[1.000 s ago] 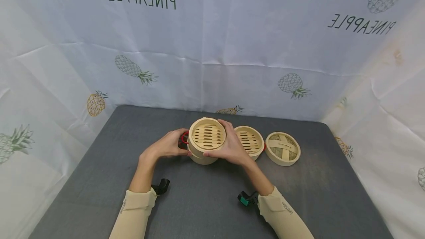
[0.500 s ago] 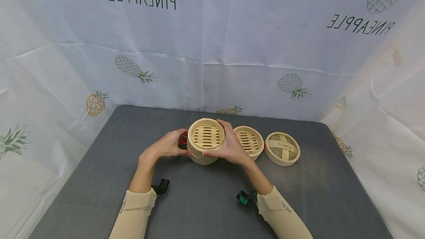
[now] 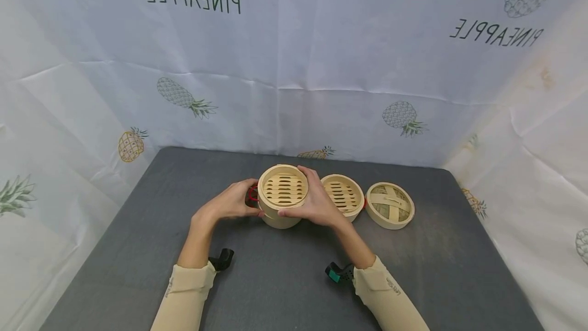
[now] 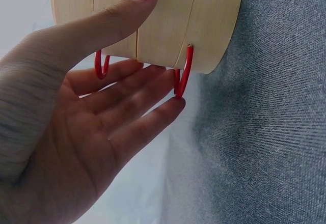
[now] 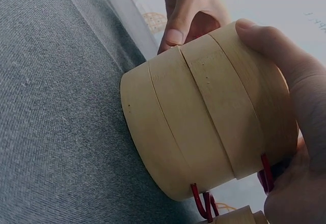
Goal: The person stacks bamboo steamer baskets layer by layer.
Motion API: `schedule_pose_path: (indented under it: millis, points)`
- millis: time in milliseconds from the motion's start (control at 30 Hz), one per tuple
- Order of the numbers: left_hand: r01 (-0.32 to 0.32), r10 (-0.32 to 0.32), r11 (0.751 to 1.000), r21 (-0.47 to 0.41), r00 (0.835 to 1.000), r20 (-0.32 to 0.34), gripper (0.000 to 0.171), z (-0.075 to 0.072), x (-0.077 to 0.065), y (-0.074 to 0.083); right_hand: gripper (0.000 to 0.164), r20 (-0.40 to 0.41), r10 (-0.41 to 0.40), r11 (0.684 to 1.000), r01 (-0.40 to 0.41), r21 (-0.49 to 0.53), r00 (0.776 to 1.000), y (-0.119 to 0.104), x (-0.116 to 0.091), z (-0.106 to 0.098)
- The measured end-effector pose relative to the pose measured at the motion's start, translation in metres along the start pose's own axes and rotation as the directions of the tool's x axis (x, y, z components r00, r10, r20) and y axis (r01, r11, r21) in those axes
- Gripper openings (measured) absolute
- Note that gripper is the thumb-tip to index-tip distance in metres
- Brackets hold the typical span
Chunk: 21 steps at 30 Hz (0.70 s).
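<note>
Two round bamboo steamer baskets are stacked at the middle of the table. My right hand grips the upper basket from the right, thumb in front and fingers round the back. On the other side, my left hand holds the stack around the seam, its thumb pressed on the wall and its fingers reaching behind, beside the red handles. The lower basket stands on the table under the upper one. In the right wrist view a small step shows at the seam between them.
Just right of the stack stands another slatted steamer basket, partly behind my right hand. A woven bamboo lid lies beyond it to the right. The dark grey table ends at a white pineapple-print curtain.
The upper basket has shifted slightly left over the lower one, with my right hand on it. My left hand keeps its place at the side.
</note>
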<state>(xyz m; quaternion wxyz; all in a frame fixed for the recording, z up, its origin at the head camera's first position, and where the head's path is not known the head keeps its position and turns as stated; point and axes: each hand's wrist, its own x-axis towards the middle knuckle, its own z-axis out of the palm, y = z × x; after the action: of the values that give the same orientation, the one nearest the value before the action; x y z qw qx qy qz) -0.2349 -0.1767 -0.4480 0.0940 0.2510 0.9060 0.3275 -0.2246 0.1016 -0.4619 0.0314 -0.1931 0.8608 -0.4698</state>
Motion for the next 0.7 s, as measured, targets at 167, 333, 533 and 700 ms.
schedule_pose_path:
  millis: [167,333,533,700]
  points:
    - [-0.006,0.006,1.0,-0.007,1.0,0.001,0.082,-0.0002,-0.0002,0.0,0.126,0.005,-0.002,1.0,0.002,-0.008,1.0,0.0009,0.0004,0.0]
    - [-0.007,0.007,1.0,-0.021,1.0,0.008,0.081,0.0005,-0.0002,-0.0001,0.125,-0.002,-0.007,1.0,0.007,-0.008,1.0,0.0017,0.0006,0.0009]
    - [-0.007,0.007,1.0,-0.021,1.0,0.008,0.08,0.0003,-0.0006,0.0003,0.127,-0.004,-0.005,1.0,0.005,0.001,1.0,0.0008,0.0,0.0013]
    - [-0.011,0.011,1.0,-0.019,1.0,0.007,0.078,-0.0002,-0.0007,0.0006,0.127,-0.007,-0.006,1.0,0.006,-0.004,1.0,-0.0004,-0.0004,0.0011]
